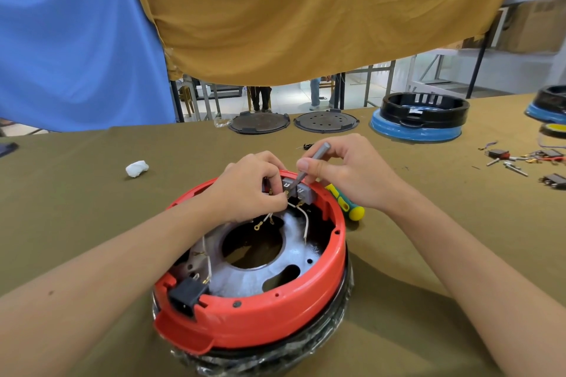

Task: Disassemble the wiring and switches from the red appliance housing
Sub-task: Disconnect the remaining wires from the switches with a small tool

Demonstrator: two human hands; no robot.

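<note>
The round red appliance housing [275,309] lies upside down on the table before me, its metal plate and white wires [306,220] exposed. At its far rim sit grey switches [301,191]. My left hand [251,193] pinches the wires and terminals beside the switches. My right hand [346,174] grips a grey metal tool [312,162] whose tip points down between the switches. A black power socket [185,297] sits in the near rim.
A green and yellow screwdriver [346,202] lies right of the housing. Loose switches, wires and screws [520,159] lie far right. Two dark round plates [260,122] and a blue and black housing [419,116] stand at the back. A white wad [137,168] lies left.
</note>
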